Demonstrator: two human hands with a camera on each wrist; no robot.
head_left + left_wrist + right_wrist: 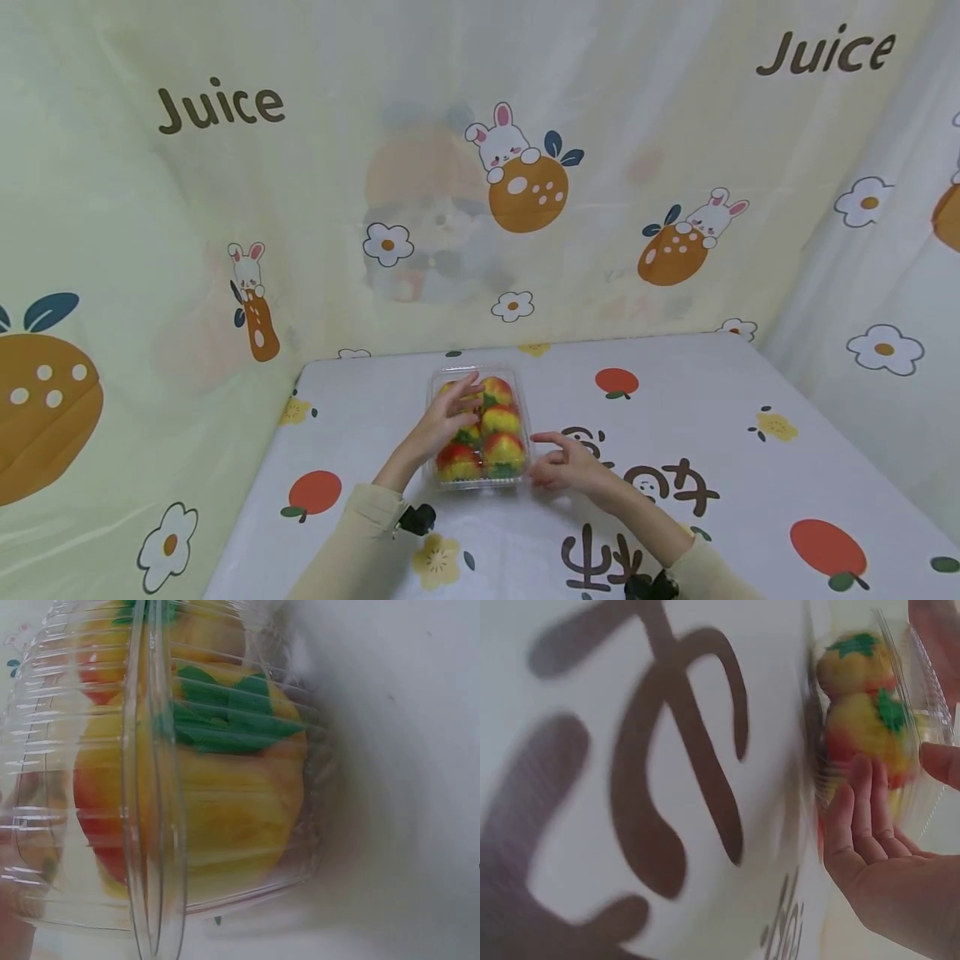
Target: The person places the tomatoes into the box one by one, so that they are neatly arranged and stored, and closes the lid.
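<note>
A clear plastic clamshell box (480,482) lies on the table, its lid down. Inside are several red-and-yellow fruits (504,451) with green leaves, likely peaches. My left hand (441,423) reaches over the box from its left side, fingers spread above the lid. Beside the right wall is my right hand (572,468), index finger extended toward the box and the other fingers loosely bent. In the right wrist view, the right hand's fingers (862,799) lie along the box's side and its thumb is near the rim. Whether they press on it cannot be made out. Ribbed plastic fills the left wrist view.
A white tablecloth (360,442) printed with fruit, flowers and dark lettering covers the table. Behind it hangs a cream curtain (322,183) with rabbits and oranges, and more curtain closes off both sides.
</note>
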